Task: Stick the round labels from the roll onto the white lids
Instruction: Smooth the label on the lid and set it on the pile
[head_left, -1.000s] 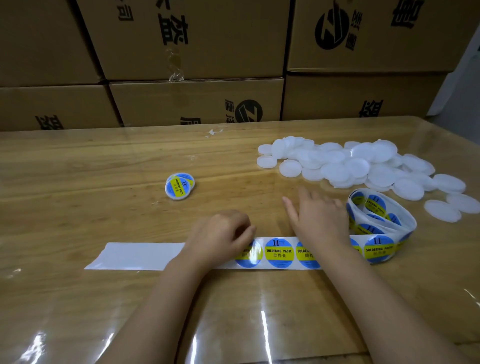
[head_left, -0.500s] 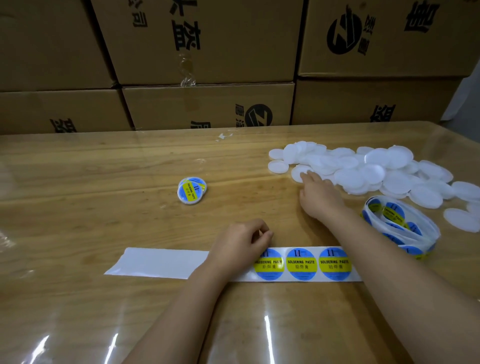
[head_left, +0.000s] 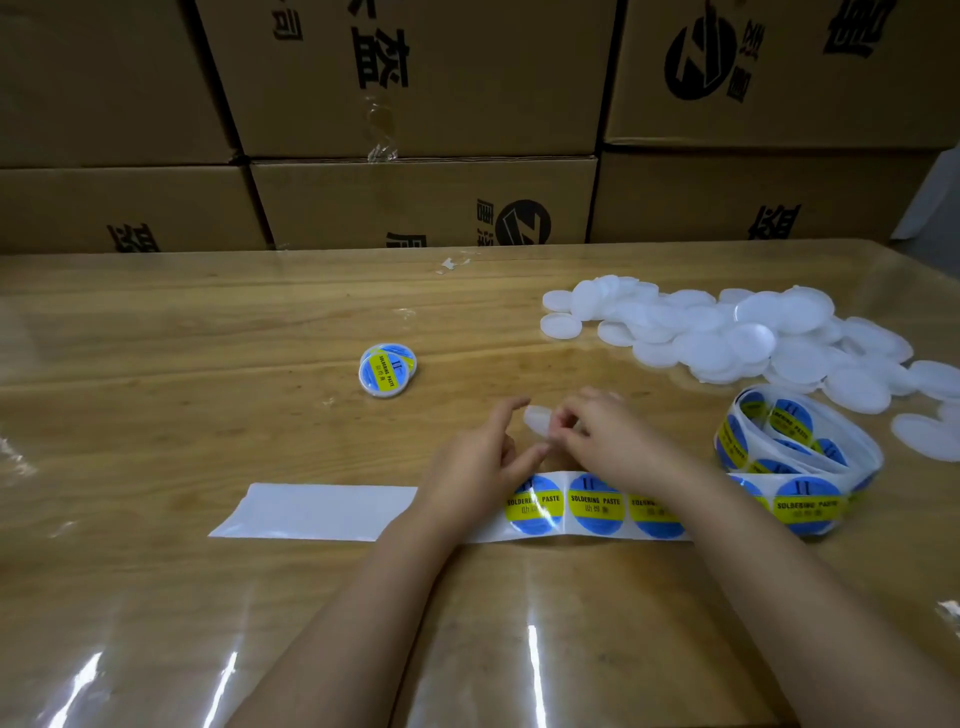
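Observation:
My right hand (head_left: 610, 441) pinches one white lid (head_left: 536, 425) on edge, just above the label strip (head_left: 595, 505). My left hand (head_left: 480, 460) is beside it, with forefinger and thumb held fairly straight on either side of the lid's left rim. The strip lies flat under both wrists and shows three blue-and-yellow round labels. It runs right into the loose label roll (head_left: 795, 447). A heap of bare white lids (head_left: 727, 338) lies at the back right. Labelled lids (head_left: 387, 370) are stacked at centre left.
The strip's bare white backing (head_left: 322, 512) trails to the left on the wooden table (head_left: 156, 415), which is under clear glossy film. Stacked cardboard boxes (head_left: 426, 202) wall off the table's far edge. Small scraps (head_left: 449, 264) lie near the boxes.
My right hand came back from the lid heap with one white lid. My left hand lifted off the strip and rose to meet the lid.

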